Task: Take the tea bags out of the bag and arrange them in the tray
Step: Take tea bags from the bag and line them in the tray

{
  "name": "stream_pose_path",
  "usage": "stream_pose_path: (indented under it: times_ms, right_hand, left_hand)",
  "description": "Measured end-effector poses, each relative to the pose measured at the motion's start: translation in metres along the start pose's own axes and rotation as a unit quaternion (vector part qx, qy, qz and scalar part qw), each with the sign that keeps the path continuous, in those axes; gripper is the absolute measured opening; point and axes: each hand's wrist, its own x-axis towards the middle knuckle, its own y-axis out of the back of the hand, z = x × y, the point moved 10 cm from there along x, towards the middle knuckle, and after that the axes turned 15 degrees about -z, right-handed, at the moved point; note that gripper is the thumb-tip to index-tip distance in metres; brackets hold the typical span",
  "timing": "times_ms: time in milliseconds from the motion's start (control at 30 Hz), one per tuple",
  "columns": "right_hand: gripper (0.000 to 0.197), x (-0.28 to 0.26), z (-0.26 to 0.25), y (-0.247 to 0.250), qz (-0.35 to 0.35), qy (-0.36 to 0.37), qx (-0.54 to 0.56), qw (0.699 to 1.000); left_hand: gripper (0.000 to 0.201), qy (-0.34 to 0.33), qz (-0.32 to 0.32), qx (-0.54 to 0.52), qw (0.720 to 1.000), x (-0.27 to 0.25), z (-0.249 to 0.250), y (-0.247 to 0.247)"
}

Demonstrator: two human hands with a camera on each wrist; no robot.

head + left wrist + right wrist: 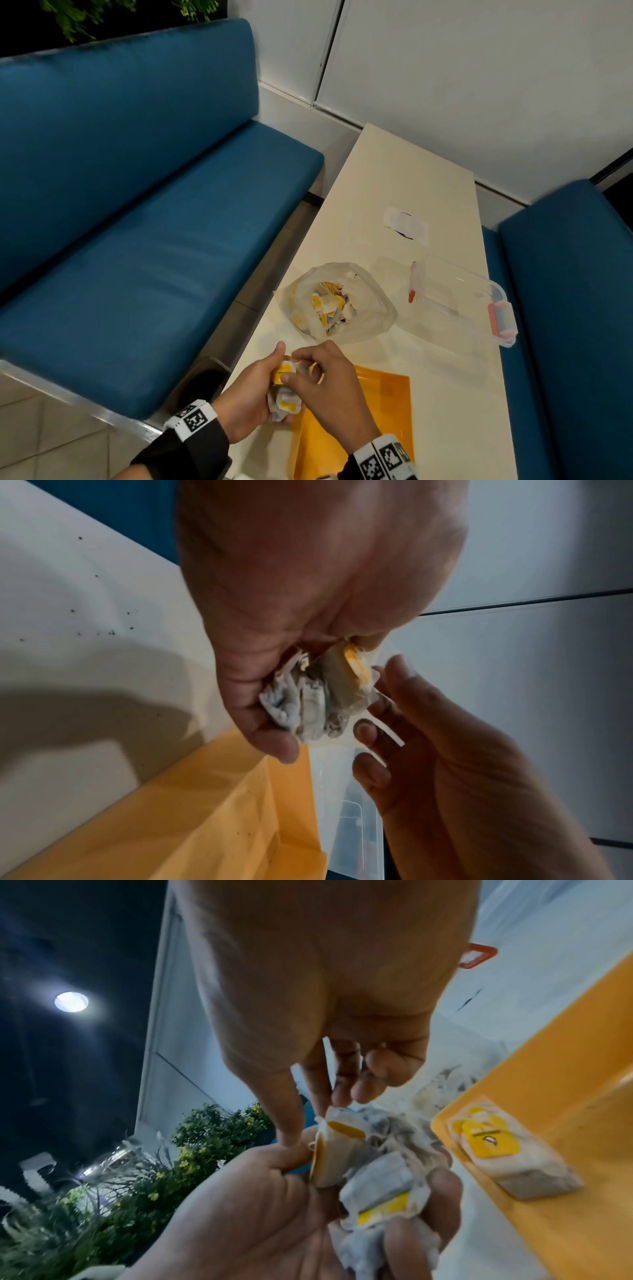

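Note:
My left hand (272, 385) grips a bunch of white tea bags with yellow tags (286, 402) just left of the yellow tray (383, 404). My right hand (294, 366) pinches the top tea bag (337, 1130) of that bunch between thumb and forefinger. In the right wrist view the left hand (359, 1180) cups the bunch (383, 1185), and one tea bag (507, 1150) lies flat in the tray (565, 1085). The open plastic bag (373, 318) with several more tea bags (330, 303) sits beyond the hands. The left wrist view shows the bunch (308, 704) over the tray's edge (205, 818).
A clear plastic box with red clasps (459, 298) stands at the table's right edge. A white slip (406, 224) lies farther back on the cream table (428, 377). Blue benches (154, 240) flank the table on both sides.

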Motion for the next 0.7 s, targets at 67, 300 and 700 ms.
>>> stream_pose_path:
  times_ms: [67, 300, 700]
  right_hand:
    - [0.021, 0.004, -0.006, -0.005, -0.016, 0.005, -0.015, 1.0]
    - [0.026, 0.003, -0.015, 0.0, -0.001, 0.033, 0.016, 0.999]
    - [0.008, -0.001, 0.036, 0.042, 0.028, 0.018, 0.251, 0.967]
  left_hand:
    - [0.075, -0.002, -0.005, 0.0, 1.0, 0.0, 0.0, -0.001]
    - [0.078, -0.015, -0.027, -0.039, 0.999, -0.007, 0.006, -0.003]
    - [0.053, -0.004, 0.004, -0.04, 0.999, -0.012, 0.003, 0.013]
